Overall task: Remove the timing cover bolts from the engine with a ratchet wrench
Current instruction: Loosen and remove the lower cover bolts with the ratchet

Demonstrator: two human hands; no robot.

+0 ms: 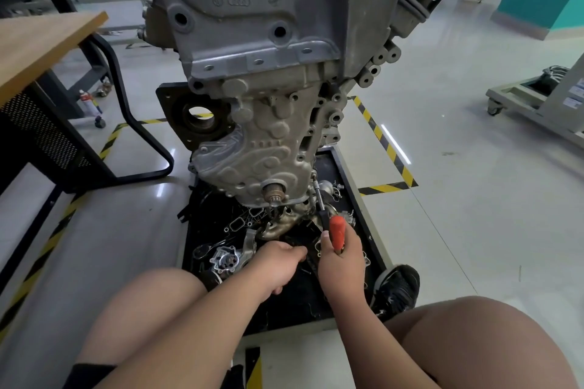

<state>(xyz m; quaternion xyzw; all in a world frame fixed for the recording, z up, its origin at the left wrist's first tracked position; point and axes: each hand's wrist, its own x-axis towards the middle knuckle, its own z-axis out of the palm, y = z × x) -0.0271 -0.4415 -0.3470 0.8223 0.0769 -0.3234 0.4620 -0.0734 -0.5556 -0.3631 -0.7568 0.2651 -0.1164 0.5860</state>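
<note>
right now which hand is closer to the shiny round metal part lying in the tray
Left. The left hand is just right of the metal part in the tray; the right hand is farther right, gripping the wrench.

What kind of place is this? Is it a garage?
Probably a car-repair workshop, maybe a training one: a bare engine stands over a tray of loose parts, yellow-black tape marks the floor, and the right hand grips a ratchet wrench.

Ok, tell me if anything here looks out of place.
Loose parts lie jumbled in the tray under the engine, beside the ratchet; nothing looks spilled or broken.
</note>
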